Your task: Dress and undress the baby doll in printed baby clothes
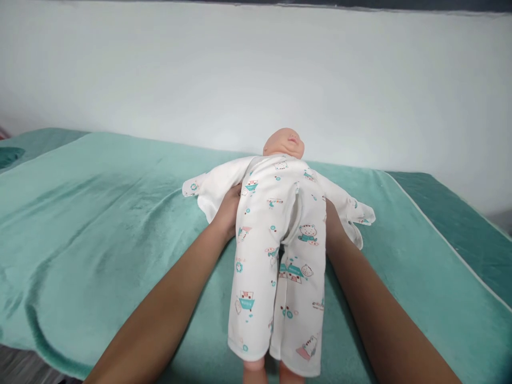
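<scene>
A baby doll lies on its back, head toward the wall and bare feet toward me. It wears a white printed long-sleeved top with both sleeves spread out. White printed trousers with an opening at the crotch cover its legs and reach high on its body. My left hand is closed at the trousers' left edge, its fingertips tucked behind the cloth. At the opposite edge, my right hand presses close to the trousers beside the doll's waist. The cloth hides its fingers.
A light green plush blanket lies under the doll, wrinkled at the left. Darker green fabric shows at the right beyond a pale edge. A white wall rises directly behind the doll's head. Grey floor shows at lower left.
</scene>
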Available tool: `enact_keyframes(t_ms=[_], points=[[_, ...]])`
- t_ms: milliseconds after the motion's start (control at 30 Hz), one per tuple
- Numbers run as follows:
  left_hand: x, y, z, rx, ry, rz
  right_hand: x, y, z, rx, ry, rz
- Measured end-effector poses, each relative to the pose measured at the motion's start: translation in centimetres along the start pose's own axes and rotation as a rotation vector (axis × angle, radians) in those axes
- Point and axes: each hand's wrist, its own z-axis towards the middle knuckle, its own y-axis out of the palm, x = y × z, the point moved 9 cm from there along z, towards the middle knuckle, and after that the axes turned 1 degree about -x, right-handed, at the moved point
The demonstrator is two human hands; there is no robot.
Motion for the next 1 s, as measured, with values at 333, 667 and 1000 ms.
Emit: enact_keyframes(t_ms=[333, 667, 1000], points=[[-0.3, -1.0, 0.4, 0.008, 0.052, -0.013, -0.2, 1.4, -0.9, -0.069, 0.09, 0.187], [-0.5, -4.5, -12.8, 0.039, 0.184, 0.236, -1.5, -0.1, -12.2, -0.031, -0.018, -0.03], [-2.5, -4.4, -22.1, 0.064, 0.294, 0.782, -6.2, 4.6, -25.2, -0.073, -0.272, -0.506]])
